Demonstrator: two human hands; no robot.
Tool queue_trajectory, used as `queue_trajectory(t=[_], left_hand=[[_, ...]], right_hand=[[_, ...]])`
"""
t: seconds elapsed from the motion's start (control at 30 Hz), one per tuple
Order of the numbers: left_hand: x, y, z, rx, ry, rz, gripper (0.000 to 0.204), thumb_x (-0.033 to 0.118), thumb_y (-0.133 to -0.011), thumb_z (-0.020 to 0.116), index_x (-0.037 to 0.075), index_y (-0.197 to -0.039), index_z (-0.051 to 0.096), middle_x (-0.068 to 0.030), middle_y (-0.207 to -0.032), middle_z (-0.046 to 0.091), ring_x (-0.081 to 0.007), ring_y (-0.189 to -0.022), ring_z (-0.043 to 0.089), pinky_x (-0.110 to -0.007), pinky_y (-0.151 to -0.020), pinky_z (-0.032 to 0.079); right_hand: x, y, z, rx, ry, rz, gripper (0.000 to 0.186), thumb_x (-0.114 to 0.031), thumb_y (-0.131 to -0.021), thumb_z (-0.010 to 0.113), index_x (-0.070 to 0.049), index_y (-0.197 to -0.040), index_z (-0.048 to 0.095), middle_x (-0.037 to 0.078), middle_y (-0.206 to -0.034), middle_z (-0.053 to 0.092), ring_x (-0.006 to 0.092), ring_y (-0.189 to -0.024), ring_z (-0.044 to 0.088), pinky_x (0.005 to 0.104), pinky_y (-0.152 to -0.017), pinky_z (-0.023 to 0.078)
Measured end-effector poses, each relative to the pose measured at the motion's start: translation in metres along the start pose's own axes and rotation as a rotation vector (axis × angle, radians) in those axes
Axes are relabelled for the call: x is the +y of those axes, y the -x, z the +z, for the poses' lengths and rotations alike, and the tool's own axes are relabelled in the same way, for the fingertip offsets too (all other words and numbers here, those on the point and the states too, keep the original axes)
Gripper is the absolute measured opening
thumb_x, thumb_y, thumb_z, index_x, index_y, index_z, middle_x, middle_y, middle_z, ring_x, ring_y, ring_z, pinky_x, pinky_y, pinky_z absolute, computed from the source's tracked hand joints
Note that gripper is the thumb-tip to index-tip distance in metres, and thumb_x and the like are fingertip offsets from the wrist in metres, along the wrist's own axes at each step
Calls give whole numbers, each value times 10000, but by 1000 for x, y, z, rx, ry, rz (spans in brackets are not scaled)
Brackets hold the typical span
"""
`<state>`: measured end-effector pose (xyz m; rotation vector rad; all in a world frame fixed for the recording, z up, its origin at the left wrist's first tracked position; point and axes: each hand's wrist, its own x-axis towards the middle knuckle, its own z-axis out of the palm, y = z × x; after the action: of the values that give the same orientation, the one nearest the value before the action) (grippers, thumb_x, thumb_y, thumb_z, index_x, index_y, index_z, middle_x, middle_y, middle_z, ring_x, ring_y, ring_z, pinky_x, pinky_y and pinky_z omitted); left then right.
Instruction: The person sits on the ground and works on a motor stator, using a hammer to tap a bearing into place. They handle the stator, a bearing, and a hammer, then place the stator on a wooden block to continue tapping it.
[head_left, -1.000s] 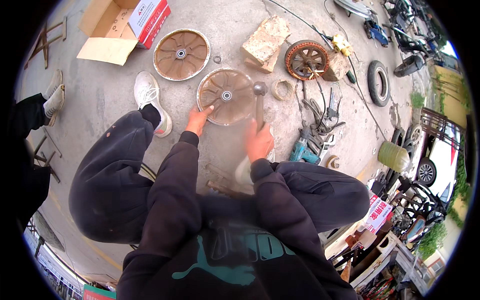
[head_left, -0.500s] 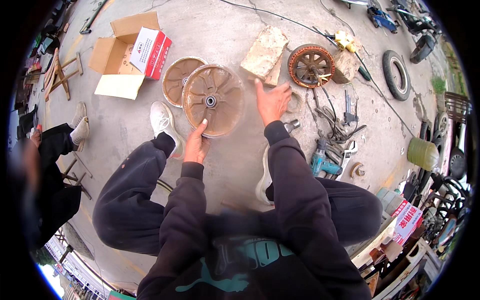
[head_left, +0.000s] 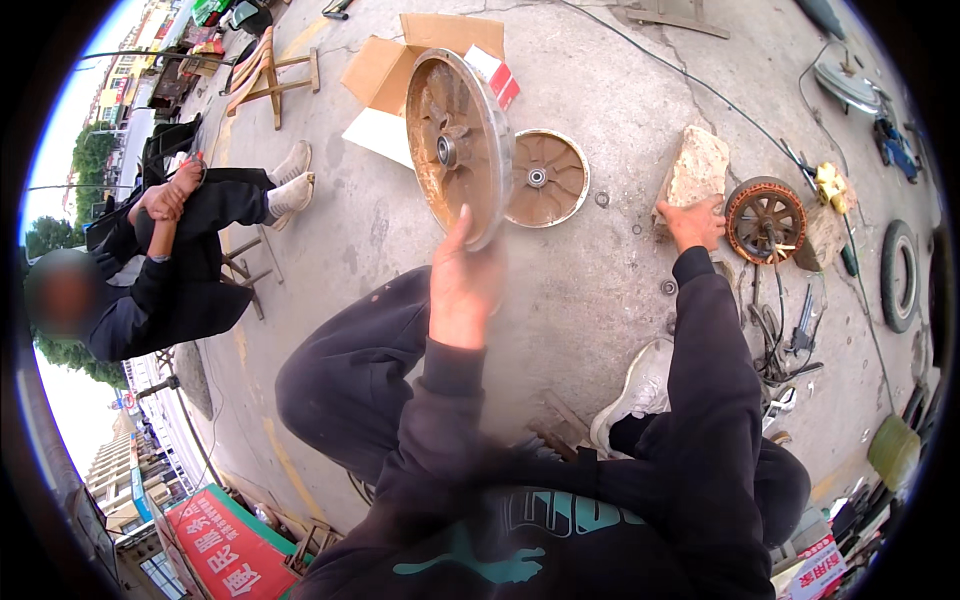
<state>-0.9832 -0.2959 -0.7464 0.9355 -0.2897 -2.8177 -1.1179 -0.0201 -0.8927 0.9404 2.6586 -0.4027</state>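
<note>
My left hand (head_left: 460, 290) grips a dusty brown metal disc (head_left: 465, 160) by its lower rim, lifted and tilted nearly on edge; some fingers are blurred. A second, similar disc (head_left: 545, 200) with a central bearing lies flat behind it. My right hand (head_left: 690, 222) is wrapped over the near end of a pale, rough block (head_left: 700, 160). Just right of that hand are a wheel hub (head_left: 765, 205) with an orange-brown ring and another rough block (head_left: 822, 240). Cables and metal tools (head_left: 775, 340) lie below the hub.
An open cardboard box (head_left: 375, 75) stands behind the discs. A seated person (head_left: 175, 280) in dark clothes is at the left, near a folding wooden stool (head_left: 270, 90). A tyre (head_left: 900, 270), a green plastic container (head_left: 890, 450) and a cable lie at the right.
My left hand has raised and tilted the disc. My right hand has let go of the hammer and moved onto the block. The view has swung left, showing more of the seated person.
</note>
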Motion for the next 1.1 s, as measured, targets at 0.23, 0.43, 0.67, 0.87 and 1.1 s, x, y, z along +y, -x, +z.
queue_trajectory(t=[0.23, 0.43, 0.67, 0.87, 1.1], left_hand=[[16, 14, -21, -148, 171, -207, 209, 90, -990, 541, -10, -1125, 665, -102, -1063, 710, -226, -1026, 684, -308, -823, 615], [15, 44, -34, -156, 157, -250, 230, 93, -996, 498, -3, -1134, 654, -97, -1070, 709, -220, -1022, 694, -315, -810, 617], [23, 88, -49, -104, 216, -289, 245, 103, -995, 501, 1, -1170, 638, -86, -1094, 694, -223, -1018, 692, -323, -803, 617], [10, 108, -50, -149, 248, -365, 250, 96, -969, 535, 16, -1187, 630, -64, -1101, 682, -215, -1019, 686, -334, -820, 610], [4, 104, -84, -157, 125, -307, 239, 107, -979, 529, 20, -1168, 647, -59, -1104, 690, -199, -1043, 674, -319, -821, 607]], right_hand=[[105, 150, 61, -320, -856, -235, 1147, -423, -648, 857, 84, -1501, 282, 321, -1415, 453, 396, -1300, 491, 409, -1071, 414], [137, 198, 91, -876, -1256, -57, 1050, -311, -726, 825, 114, -1506, 266, 249, -1489, 417, 312, -1379, 419, 361, -1111, 364], [157, 181, 101, -784, -1105, -252, 782, -282, -812, 772, 85, -1426, 456, 257, -1424, 512, 309, -1300, 524, 360, -1055, 429], [164, 190, 132, -655, -816, -342, 696, -327, -836, 773, 39, -1380, 539, 268, -1377, 558, 321, -1287, 545, 394, -1031, 459], [18, 267, -91, -20, -1192, -1146, 560, -280, -1007, 536, 12, -1465, 402, 274, -1477, 431, 389, -1385, 411, 398, -1166, 297]])
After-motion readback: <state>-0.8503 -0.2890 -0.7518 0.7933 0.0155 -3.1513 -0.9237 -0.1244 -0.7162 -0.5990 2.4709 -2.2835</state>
